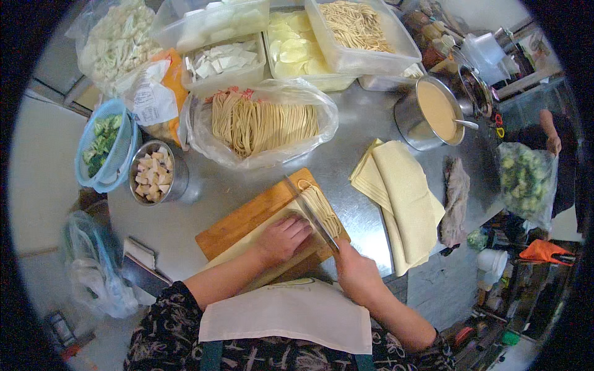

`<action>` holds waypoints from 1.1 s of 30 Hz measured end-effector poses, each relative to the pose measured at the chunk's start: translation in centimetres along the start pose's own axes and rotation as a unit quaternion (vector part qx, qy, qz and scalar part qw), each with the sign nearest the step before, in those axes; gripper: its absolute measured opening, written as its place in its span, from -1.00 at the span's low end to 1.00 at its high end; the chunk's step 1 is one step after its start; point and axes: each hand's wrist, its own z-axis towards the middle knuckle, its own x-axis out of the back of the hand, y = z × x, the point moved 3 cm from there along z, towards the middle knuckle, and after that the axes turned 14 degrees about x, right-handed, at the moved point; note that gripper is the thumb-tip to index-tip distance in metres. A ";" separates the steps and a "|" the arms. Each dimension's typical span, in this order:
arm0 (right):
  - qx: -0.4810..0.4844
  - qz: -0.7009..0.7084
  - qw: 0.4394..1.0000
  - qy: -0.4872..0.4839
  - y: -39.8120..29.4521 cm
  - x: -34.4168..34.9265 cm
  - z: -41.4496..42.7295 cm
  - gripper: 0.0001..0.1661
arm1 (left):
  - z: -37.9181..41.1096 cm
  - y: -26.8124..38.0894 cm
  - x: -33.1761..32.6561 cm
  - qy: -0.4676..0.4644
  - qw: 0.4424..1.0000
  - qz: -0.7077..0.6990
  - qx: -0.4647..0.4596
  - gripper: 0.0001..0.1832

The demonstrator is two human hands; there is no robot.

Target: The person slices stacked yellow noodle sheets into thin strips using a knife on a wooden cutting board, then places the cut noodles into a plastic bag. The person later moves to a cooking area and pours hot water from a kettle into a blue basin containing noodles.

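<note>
A folded pale-yellow tofu-skin sheet lies along the wooden cutting board. My left hand presses down on it with curled fingers, close to the blade. In my right hand is the handle of a kitchen knife, mostly hidden by the fist. The blade stands across the end of the sheet. Beyond the blade, cut tofu-skin strips lie at the board's right end. More folded tofu-skin sheets are stacked on the steel table, right of the board.
Cut strips fill a plastic bag behind the board. A steel pot of cubes stands left, a pot of tan liquid back right. Tubs line the back. A grey cloth lies right. Another person's hand holds bagged broccoli.
</note>
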 end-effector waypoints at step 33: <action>0.037 -0.062 0.997 0.031 1.1 -2.2 -2.7 -0.76 | -0.8 1.1 1.6 -0.063 0.996 0.012 0.069 -0.48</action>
